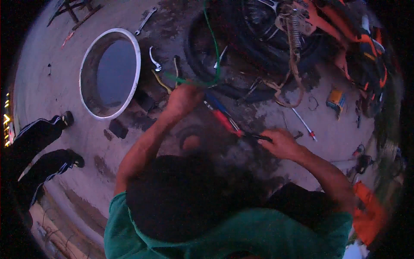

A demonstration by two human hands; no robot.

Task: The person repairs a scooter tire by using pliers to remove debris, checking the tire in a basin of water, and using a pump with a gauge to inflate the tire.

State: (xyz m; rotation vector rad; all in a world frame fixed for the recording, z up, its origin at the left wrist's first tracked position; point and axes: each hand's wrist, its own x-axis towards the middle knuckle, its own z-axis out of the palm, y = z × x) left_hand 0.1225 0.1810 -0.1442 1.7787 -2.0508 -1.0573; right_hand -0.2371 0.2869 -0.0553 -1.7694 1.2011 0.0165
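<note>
Pliers (224,117) with red and blue handles lie slantwise between the two hands, above the stained concrete floor (56,73). The right hand (281,143) is closed around a dark end at the lower right of the pliers, fingers curled over it. The left hand (184,98) is clenched at the upper end, pinching a green wire (214,47) that rises from the fist, loops and runs up to the top edge of the view. A yellow wire (161,83) curves just left of that fist.

Beyond the hands a black tyre (202,56) lies on the floor, with a spoked wheel and a tangle of tan cables (293,60) behind it. An orange and black motorcycle body (362,47) fills the upper right. To the left lies a round white-rimmed basin (111,73), and past its top edge lies a wrench (145,20). A chrome lever (154,60) lies between the basin and the tyre. To the right of the hands, a screwdriver (304,124) with a pale shaft lies on the floor, and farther off a small yellow and blue box (335,99).

At the far left, another person's dark trouser legs (39,146) with white stripes and dark shoes stand on the floor, well apart from the hands. The wearer's green shirt (215,233) fills the lower edge.
</note>
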